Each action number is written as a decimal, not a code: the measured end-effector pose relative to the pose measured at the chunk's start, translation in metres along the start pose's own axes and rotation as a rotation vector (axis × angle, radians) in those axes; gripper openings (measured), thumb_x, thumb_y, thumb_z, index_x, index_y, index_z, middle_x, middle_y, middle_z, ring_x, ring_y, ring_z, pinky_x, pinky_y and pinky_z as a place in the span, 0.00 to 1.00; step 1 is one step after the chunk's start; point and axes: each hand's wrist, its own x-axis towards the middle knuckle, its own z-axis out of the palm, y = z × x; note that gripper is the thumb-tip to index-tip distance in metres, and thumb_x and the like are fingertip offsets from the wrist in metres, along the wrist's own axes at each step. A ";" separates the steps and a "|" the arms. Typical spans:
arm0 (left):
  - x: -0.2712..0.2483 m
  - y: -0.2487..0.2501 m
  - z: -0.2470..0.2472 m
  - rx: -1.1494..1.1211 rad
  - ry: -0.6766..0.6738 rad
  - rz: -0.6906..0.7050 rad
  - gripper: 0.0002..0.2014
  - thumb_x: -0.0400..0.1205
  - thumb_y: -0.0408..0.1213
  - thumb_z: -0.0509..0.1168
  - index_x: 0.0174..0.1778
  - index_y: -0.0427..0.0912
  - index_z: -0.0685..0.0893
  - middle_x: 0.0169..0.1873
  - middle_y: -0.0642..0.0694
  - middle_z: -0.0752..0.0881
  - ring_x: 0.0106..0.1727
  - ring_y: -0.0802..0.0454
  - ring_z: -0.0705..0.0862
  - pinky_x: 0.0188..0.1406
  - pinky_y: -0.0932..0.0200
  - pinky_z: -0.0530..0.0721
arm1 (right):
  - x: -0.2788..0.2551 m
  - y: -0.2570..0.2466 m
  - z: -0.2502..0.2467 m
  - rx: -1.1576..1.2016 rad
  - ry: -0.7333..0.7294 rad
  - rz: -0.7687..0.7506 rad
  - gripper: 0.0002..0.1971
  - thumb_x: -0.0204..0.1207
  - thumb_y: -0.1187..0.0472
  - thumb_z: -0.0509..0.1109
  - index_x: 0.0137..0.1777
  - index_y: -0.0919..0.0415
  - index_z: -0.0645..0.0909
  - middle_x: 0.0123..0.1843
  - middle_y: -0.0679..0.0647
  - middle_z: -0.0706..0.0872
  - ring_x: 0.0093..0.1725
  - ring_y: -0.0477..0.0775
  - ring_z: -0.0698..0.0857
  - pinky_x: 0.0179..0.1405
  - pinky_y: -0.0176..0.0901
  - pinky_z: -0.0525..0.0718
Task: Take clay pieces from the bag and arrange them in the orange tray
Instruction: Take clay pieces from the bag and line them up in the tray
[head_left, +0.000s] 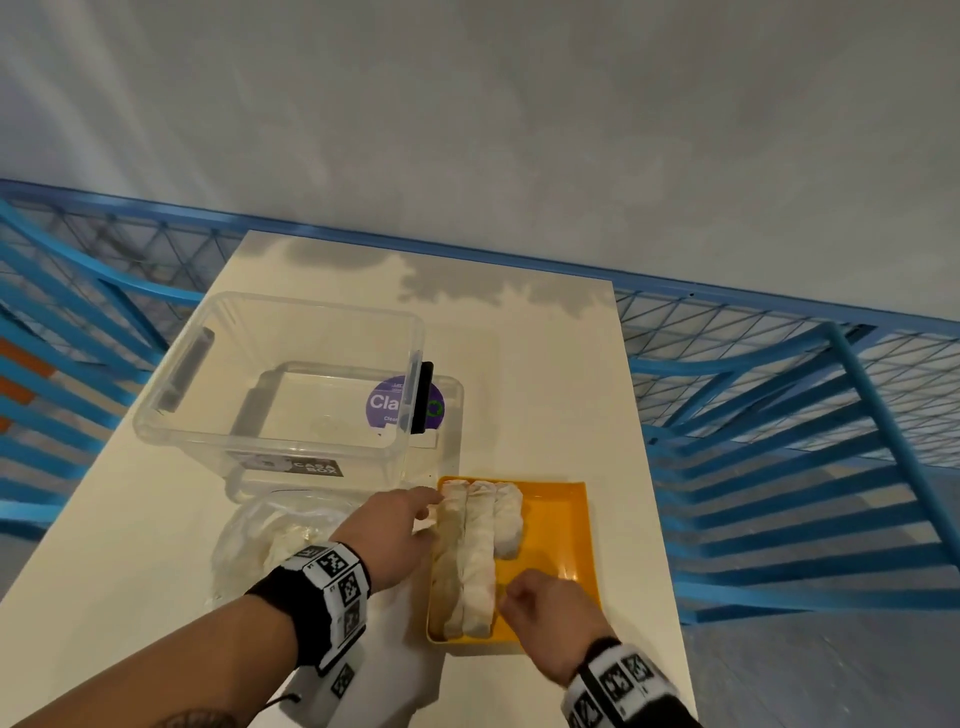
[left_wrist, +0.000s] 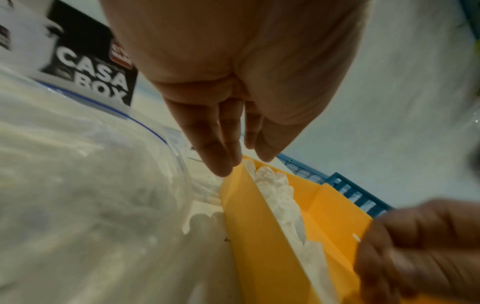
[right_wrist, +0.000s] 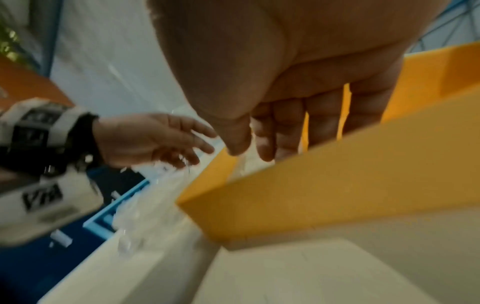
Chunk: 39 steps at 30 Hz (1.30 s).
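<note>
Three pale clay pieces (head_left: 478, 551) lie side by side along the left half of the orange tray (head_left: 563, 525), two long ones and a shorter one on the right. The tray sits near the right front of the cream table (head_left: 545, 364).

The left hand (head_left: 392, 527) reaches over the tray's left wall, its grip apart, straight fingers (left_wrist: 221, 148) near the far end of the leftmost piece and holding nothing. The right hand (head_left: 545, 605) hovers over the tray's near end beside the middle piece; its fingers (right_wrist: 285, 131) hang loosely curled around nothing.

Left of the tray lies the clear plastic bag (head_left: 270, 535) with more white clay inside. Behind it stands a transparent storage box (head_left: 291, 374) labelled "CASA BOX".
</note>
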 end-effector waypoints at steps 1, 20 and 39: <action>-0.006 -0.002 -0.006 0.002 0.024 -0.001 0.19 0.82 0.42 0.65 0.69 0.57 0.80 0.55 0.57 0.87 0.47 0.59 0.83 0.56 0.60 0.83 | -0.005 0.003 0.008 -0.023 -0.015 -0.027 0.14 0.80 0.39 0.61 0.53 0.45 0.80 0.52 0.46 0.88 0.57 0.53 0.85 0.54 0.46 0.82; -0.046 -0.111 -0.017 0.323 -0.040 -0.342 0.34 0.68 0.53 0.72 0.72 0.54 0.73 0.69 0.45 0.75 0.65 0.40 0.80 0.65 0.49 0.80 | -0.005 0.022 0.046 -0.356 0.134 -0.179 0.31 0.74 0.27 0.30 0.44 0.44 0.70 0.54 0.45 0.85 0.59 0.51 0.81 0.53 0.50 0.68; -0.041 -0.103 -0.020 -0.141 0.302 -0.232 0.12 0.85 0.41 0.63 0.38 0.40 0.74 0.35 0.44 0.81 0.39 0.42 0.80 0.39 0.52 0.73 | -0.004 0.019 0.042 -0.283 0.115 -0.134 0.54 0.49 0.23 0.11 0.47 0.43 0.75 0.56 0.46 0.86 0.60 0.53 0.81 0.56 0.52 0.70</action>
